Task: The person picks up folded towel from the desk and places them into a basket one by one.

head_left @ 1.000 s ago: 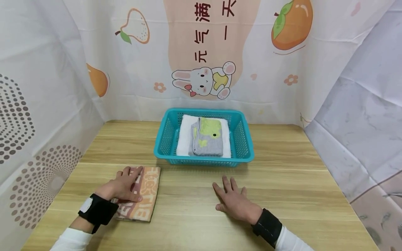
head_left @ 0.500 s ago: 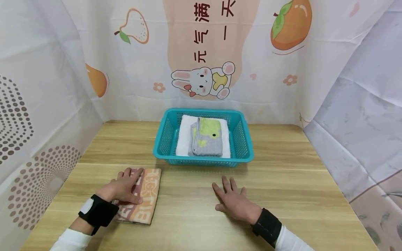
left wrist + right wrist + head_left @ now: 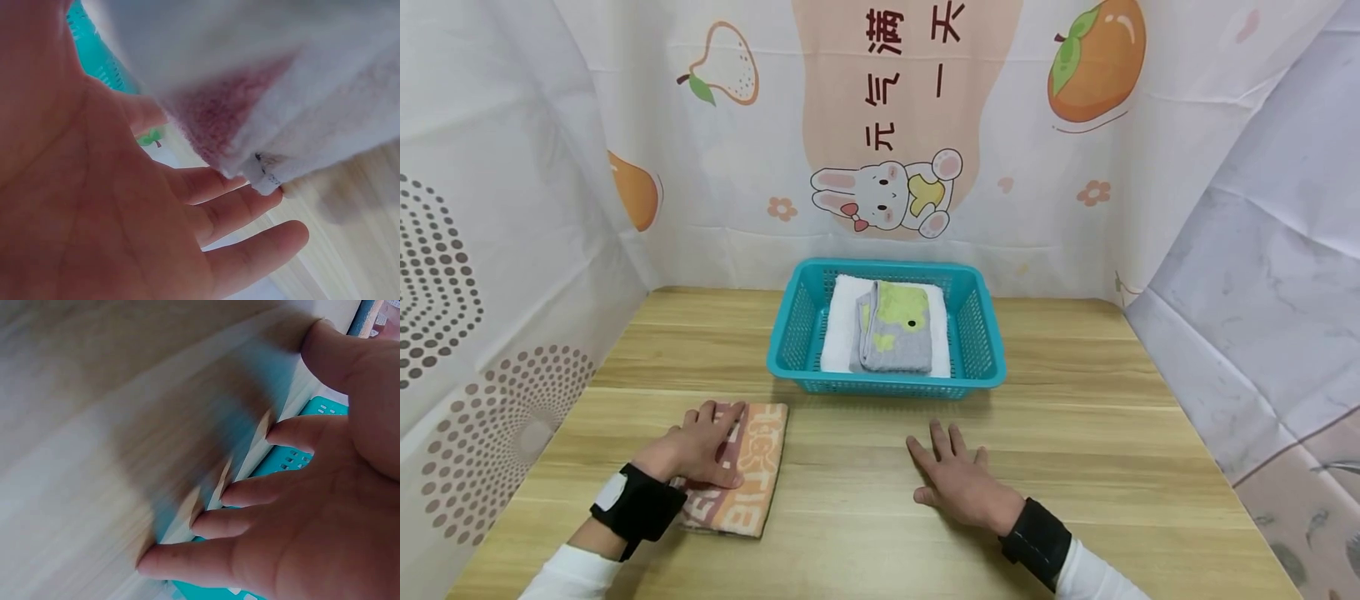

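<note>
A folded towel (image 3: pixel 762 467) in orange, pink and maroon with pale letters lies at the left of the table. My left hand (image 3: pixel 696 450) rests on its left part, thumb and fingers spread. In the left wrist view those fingers (image 3: pixel 250 256) look straight, some touching the towel's edge (image 3: pixel 219 119). My right hand (image 3: pixel 962 483) lies palm down on the bare wood, fingers spread, holding nothing. Its fingertips touch the table in the right wrist view, where the hand (image 3: pixel 300 506) shows from the palm side.
A teal plastic basket (image 3: pixel 887 383) stands at the back middle of the wooden table (image 3: pixel 850 500). Inside it a grey and green folded towel (image 3: pixel 898 333) lies on a white folded towel (image 3: pixel 838 333). Printed cloth (image 3: pixel 737 183) hangs behind and at both sides.
The folded towel under my left hand has slid slightly nearer and to the right, the hand shifting a little with it. My right hand has stayed in place.
</note>
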The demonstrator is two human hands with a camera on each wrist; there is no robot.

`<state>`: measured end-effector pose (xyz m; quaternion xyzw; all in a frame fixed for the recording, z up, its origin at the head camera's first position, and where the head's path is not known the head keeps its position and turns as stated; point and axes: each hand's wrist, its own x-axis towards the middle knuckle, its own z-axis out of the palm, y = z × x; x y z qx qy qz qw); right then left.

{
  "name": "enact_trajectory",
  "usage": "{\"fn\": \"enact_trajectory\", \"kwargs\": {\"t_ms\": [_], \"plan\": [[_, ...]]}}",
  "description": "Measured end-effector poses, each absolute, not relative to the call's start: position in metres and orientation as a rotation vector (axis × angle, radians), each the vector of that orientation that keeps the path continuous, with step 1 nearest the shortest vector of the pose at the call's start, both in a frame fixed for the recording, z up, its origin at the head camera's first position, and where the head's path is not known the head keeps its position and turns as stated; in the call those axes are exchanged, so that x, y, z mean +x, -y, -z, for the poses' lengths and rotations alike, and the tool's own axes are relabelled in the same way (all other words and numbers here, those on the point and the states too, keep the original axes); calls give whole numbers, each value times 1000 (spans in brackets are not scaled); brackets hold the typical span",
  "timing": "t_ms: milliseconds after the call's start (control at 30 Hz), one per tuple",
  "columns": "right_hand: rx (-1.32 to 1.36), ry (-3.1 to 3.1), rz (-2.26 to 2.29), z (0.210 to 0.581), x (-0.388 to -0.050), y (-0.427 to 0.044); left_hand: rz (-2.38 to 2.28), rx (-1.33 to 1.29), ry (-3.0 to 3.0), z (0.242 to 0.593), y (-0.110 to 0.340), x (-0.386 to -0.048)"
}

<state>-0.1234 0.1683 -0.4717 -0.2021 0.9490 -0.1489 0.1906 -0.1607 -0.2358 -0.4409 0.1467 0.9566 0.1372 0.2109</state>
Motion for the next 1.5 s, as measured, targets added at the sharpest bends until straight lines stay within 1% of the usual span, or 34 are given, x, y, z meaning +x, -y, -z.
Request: {"fn": "enact_trajectory", "kwargs": {"t_ms": [1000,1500], "plan": [[-558,-2673,448,471,-122,-168,-399,516,-2675,442,231,-161],[-555,-2667,451,469,-122,-167,-402,495,-2666,444,228,-160]]}}
